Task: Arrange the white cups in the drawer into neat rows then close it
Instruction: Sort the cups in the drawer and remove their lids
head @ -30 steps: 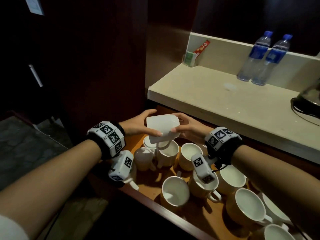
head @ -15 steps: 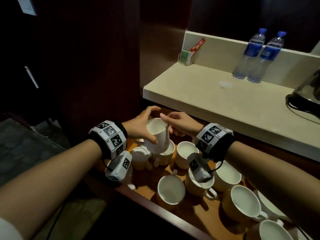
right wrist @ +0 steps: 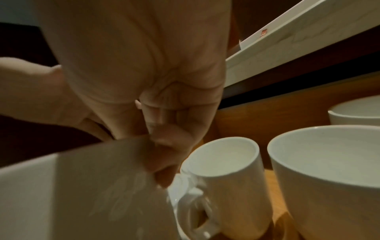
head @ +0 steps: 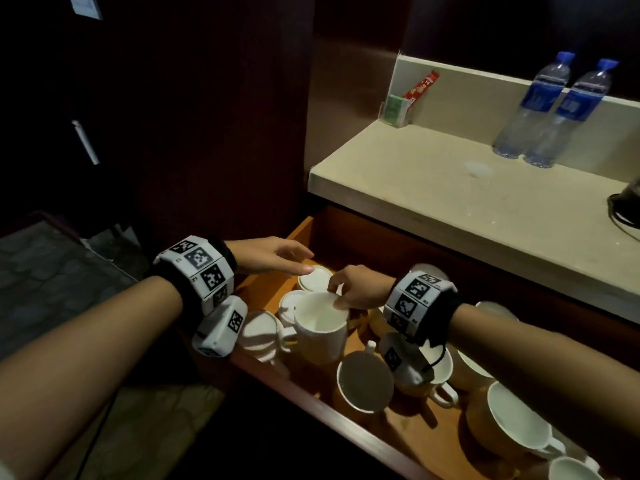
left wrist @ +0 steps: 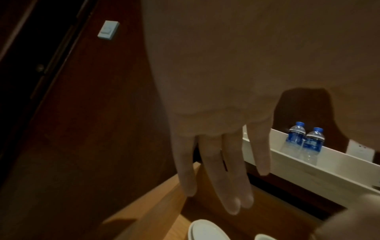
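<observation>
Left hand (head: 266, 256), left of centre in the head view: fingers (left wrist: 226, 178) straight & relaxed, holding nothing, tips just above a stack of saucers (head: 316, 278) at the drawer's back left corner. Can't tell if they touch it.

Centre: right hand (head: 356, 289) pinches the far rim of a tall white cup (head: 320, 323), thumb and fingertips curled over the edge. The cup stands upright w/ mouth up, handle toward the left of the frame, in the left part of the drawer (head: 346, 420), just beside an upturned cup (head: 259, 336) and the saucers.

Right of centre & lower right: more white cups (head: 365, 381), mouths up, handles every which way, not in rows yet. The drawer is wide open under the desk (head: 450, 202); two water bottles (head: 550, 109) stand at upper right.

Judgement: the step is seating this cup as the start of a row at the left end. To do it well: set it flat on the wood, not on a saucer edge or a neighbour's handle; turn the handle the same way as the rest will face; let go only once it stands steady. Left hand could hold the saucers back so nothing slides. A rim pinch is weak, so keep the cup low and move slow. Most of the task remains: the other cups need lining up before closing.
</observation>
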